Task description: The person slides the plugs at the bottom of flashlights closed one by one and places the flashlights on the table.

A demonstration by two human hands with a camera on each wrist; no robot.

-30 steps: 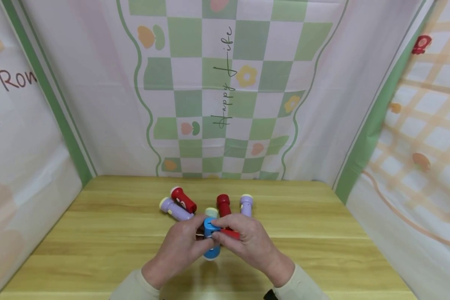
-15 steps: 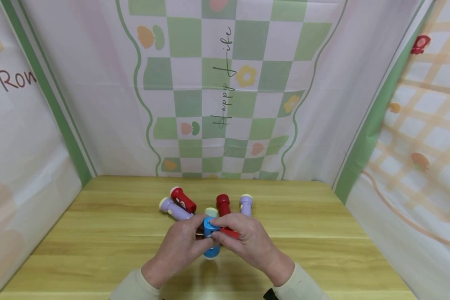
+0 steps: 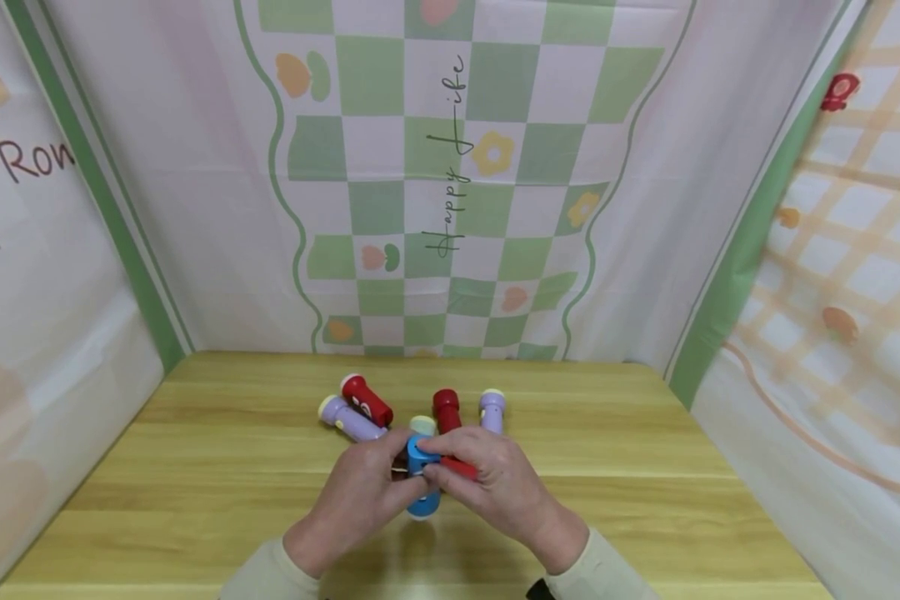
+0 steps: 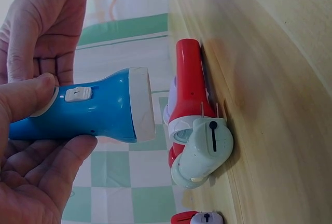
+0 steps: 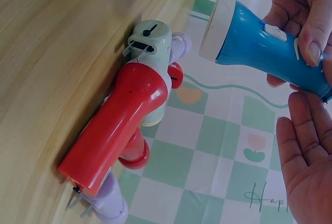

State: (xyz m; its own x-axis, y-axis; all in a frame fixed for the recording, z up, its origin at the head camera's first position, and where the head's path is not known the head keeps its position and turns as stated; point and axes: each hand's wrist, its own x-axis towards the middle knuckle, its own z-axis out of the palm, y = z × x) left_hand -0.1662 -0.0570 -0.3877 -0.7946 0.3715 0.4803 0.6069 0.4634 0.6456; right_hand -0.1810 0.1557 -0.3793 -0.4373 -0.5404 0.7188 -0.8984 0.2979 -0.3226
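A blue toy flashlight (image 3: 423, 454) with a white rim is held up off the table, its tail end upward in the head view. My left hand (image 3: 363, 483) grips its body; the thumb lies near the white slide switch (image 4: 79, 94). The right hand (image 3: 498, 475) pinches the tail end between index finger and thumb. In the right wrist view, its other fingers (image 5: 306, 130) extend loosely. Beyond the hands lie a pale green flashlight (image 4: 207, 146) with two metal prongs and a red flashlight (image 5: 119, 120), close together on the table.
Further back on the wooden table (image 3: 607, 483) are a dark red flashlight (image 3: 446, 407), a purple flashlight (image 3: 492, 408), and a red flashlight (image 3: 366, 400) beside another purple flashlight (image 3: 351, 418). A printed cloth (image 3: 450, 208) hangs behind the table's far edge.
The right index fingertip has shifted slightly across the tail end of the blue flashlight. Both hands otherwise keep their places, and the flashlights on the table have not moved.
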